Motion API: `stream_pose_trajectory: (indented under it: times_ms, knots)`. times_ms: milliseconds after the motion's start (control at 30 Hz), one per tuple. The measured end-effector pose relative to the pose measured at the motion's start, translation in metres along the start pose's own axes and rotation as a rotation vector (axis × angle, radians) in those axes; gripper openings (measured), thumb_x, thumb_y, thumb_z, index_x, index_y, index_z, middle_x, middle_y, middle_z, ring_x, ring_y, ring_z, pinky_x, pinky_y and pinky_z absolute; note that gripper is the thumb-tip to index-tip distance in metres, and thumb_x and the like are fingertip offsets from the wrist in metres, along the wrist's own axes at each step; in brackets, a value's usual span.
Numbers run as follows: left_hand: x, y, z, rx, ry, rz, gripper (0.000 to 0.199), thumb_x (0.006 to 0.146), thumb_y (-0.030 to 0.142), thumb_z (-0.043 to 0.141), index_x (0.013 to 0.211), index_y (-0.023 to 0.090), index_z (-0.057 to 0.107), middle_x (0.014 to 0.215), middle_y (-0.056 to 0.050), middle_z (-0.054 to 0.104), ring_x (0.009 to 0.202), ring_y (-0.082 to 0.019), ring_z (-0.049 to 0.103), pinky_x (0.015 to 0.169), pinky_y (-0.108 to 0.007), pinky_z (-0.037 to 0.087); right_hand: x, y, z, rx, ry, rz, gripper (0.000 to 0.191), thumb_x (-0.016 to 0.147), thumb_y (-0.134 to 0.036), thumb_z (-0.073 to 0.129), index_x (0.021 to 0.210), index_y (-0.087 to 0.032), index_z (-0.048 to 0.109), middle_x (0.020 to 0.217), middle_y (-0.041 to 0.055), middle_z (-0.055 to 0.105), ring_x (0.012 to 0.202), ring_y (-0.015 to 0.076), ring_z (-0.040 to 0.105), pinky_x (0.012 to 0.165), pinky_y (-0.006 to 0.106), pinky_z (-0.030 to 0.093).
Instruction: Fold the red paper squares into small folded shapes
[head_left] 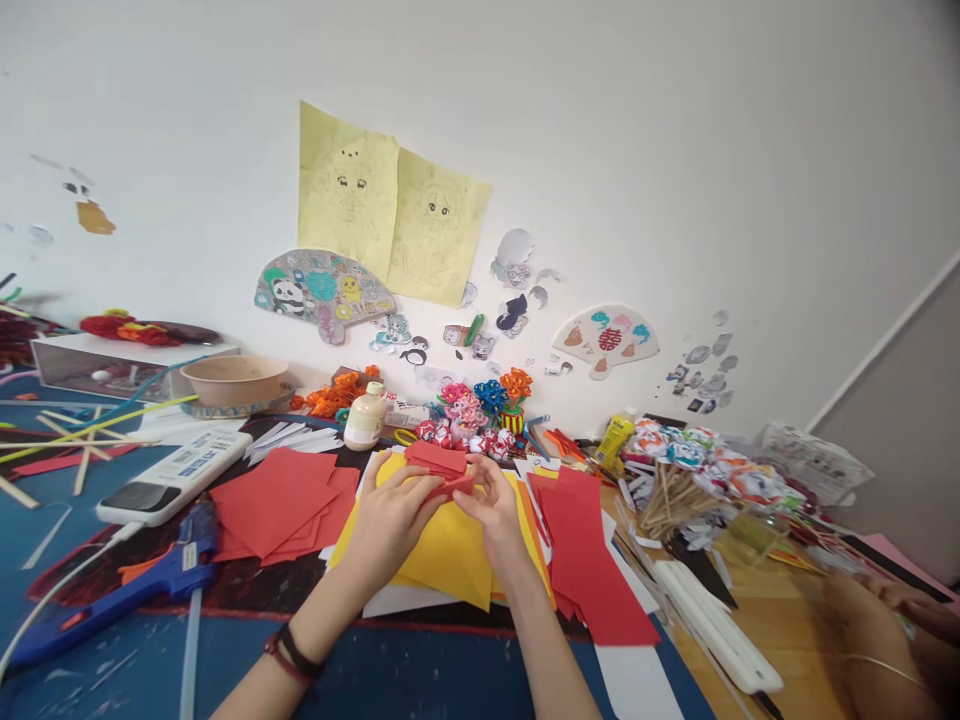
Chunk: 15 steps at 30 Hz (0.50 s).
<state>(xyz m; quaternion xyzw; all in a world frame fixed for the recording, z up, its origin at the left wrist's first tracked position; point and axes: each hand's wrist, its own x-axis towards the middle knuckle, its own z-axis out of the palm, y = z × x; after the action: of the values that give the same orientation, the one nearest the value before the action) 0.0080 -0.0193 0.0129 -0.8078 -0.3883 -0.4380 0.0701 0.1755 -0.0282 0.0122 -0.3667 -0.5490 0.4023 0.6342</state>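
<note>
Both of my hands meet over a stack of yellow paper [450, 560] and grip a small piece of folded red paper [436, 460] between them. My left hand [394, 515] has its fingers along the left side of the red piece. At its right end, my right hand [491, 505] pinches the edge with thumb and fingertips. Loose red paper squares [274, 500] lie to the left of the stack. More red sheets [577, 540] lie to its right.
A blue glue gun [165, 580] and a white power strip [180, 475] lie at left. Behind stand a glue bottle [366, 418], a beige bowl [235, 380] and pipe-cleaner flowers [465, 408]. Wrapped lollipops [675, 480] and another person's arm [874, 640] are at right.
</note>
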Motion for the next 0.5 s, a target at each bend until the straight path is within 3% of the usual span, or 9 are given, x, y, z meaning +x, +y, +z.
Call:
stream_pose_trajectory:
  times_ms: [100, 167, 267, 367, 500]
  knots:
    - [0.000, -0.002, 0.002, -0.106, -0.060, -0.066, 0.023, 0.090, 0.034, 0.047, 0.088, 0.027, 0.068, 0.081, 0.001, 0.073, 0.077, -0.015, 0.064, 0.108, -0.046, 0.015, 0.001, -0.004, -0.004, -0.216, -0.016, -0.077, 0.032, 0.071, -0.032, 0.073, 0.101, -0.022, 0.066, 0.110, 0.0066, 0.061, 0.097, 0.0215, 0.058, 0.084, 0.032, 0.046]
    - [0.001, -0.004, 0.003, -0.190, -0.113, -0.113, 0.022, 0.090, 0.035, 0.047, 0.088, 0.028, 0.068, 0.080, 0.002, 0.073, 0.073, -0.015, 0.064, 0.107, -0.046, 0.016, 0.001, -0.003, -0.006, -0.242, -0.059, -0.070, 0.020, 0.074, -0.033, 0.070, 0.088, -0.019, 0.069, 0.097, 0.0065, 0.065, 0.091, 0.0210, 0.060, 0.081, 0.031, 0.046]
    - [0.003, -0.004, 0.001, -0.291, -0.159, -0.205, 0.022, 0.089, 0.037, 0.047, 0.087, 0.026, 0.066, 0.081, 0.002, 0.073, 0.074, -0.016, 0.063, 0.103, -0.042, 0.022, 0.002, 0.002, -0.008, -0.197, -0.024, 0.005, 0.019, 0.072, -0.035, 0.071, 0.074, -0.017, 0.068, 0.072, 0.0041, 0.065, 0.071, 0.0190, 0.061, 0.067, 0.029, 0.047]
    - [0.006, -0.001, -0.003, -0.348, -0.183, -0.238, 0.025, 0.089, 0.036, 0.044, 0.080, 0.023, 0.064, 0.078, 0.001, 0.072, 0.072, -0.016, 0.061, 0.089, -0.033, 0.034, 0.002, 0.007, -0.008, -0.209, -0.004, 0.018, 0.020, 0.071, -0.036, 0.072, 0.074, -0.016, 0.068, 0.070, 0.0036, 0.066, 0.067, 0.0184, 0.060, 0.064, 0.027, 0.046]
    - [0.008, 0.007, -0.007, -0.353, -0.243, -0.236, 0.023, 0.085, 0.029, 0.042, 0.073, 0.021, 0.059, 0.066, 0.001, 0.066, 0.063, -0.014, 0.057, 0.071, -0.027, 0.036, 0.002, 0.010, -0.003, -0.219, -0.072, 0.018, 0.021, 0.073, -0.037, 0.070, 0.072, -0.016, 0.069, 0.071, 0.0045, 0.067, 0.067, 0.0187, 0.060, 0.064, 0.027, 0.045]
